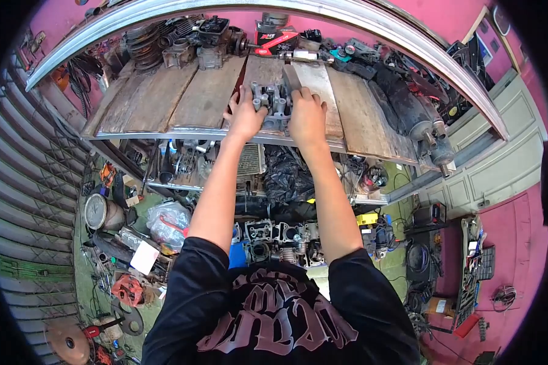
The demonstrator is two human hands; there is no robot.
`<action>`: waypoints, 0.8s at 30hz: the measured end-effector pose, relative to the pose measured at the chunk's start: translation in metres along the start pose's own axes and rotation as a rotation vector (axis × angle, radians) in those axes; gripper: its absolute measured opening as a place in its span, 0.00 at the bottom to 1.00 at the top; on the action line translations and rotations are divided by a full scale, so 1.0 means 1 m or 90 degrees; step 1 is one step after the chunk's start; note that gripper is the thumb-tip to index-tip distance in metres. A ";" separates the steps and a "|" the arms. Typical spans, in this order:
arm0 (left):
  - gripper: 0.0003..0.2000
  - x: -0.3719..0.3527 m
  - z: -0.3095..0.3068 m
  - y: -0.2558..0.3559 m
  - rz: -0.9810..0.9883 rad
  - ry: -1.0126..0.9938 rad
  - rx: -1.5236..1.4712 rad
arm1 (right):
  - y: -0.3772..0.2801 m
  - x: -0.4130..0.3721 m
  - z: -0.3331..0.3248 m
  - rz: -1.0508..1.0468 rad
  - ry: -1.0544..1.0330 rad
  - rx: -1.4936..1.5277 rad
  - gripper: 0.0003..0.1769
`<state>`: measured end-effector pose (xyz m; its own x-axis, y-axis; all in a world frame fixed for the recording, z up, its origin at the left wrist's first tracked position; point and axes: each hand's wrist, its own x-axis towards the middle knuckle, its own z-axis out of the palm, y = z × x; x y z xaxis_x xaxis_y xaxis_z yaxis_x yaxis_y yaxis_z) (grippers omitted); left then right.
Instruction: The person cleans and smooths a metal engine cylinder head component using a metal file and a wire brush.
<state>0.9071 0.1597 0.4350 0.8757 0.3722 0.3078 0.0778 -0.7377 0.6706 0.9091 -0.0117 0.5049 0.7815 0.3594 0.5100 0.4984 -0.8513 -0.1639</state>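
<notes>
A grey metal engine cylinder head [275, 102] rests on the wooden shelf boards [213, 91], close to the front edge. My left hand [247, 114] grips its left side, the thumb bent toward the metal and the fingers curled over the far side. Opposite, my right hand [307, 117] is closed along the right side with its fingers bent. Just beyond the right fingertips stands a narrow grey-brown slab [291, 78]. Parts of the cylinder head are hidden behind both hands.
Engine blocks [212, 42] and a red-and-black box [277, 41] line the back of the shelf. Mufflers [408, 103] lie at its right end. Below are a radiator [251, 159], a black plastic bag [286, 176] and more engine parts [280, 234]. A metal beam [225, 8] crosses above.
</notes>
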 end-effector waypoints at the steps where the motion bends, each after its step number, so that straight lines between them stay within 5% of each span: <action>1: 0.46 0.000 0.004 -0.003 -0.013 0.007 0.010 | 0.000 0.000 0.000 -0.006 0.004 0.009 0.17; 9: 0.44 -0.001 0.003 -0.003 -0.033 -0.011 0.020 | -0.004 -0.103 -0.052 -0.009 0.061 0.072 0.33; 20: 0.43 0.000 0.001 -0.004 -0.029 -0.009 0.022 | 0.010 0.010 0.008 0.021 -0.001 0.074 0.15; 24: 0.44 -0.001 0.000 -0.002 -0.032 -0.008 0.023 | 0.004 -0.016 -0.016 0.005 -0.025 0.107 0.18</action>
<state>0.9066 0.1611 0.4330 0.8763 0.4019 0.2655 0.1387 -0.7383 0.6600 0.8927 -0.0273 0.5097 0.7981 0.3702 0.4753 0.5451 -0.7797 -0.3081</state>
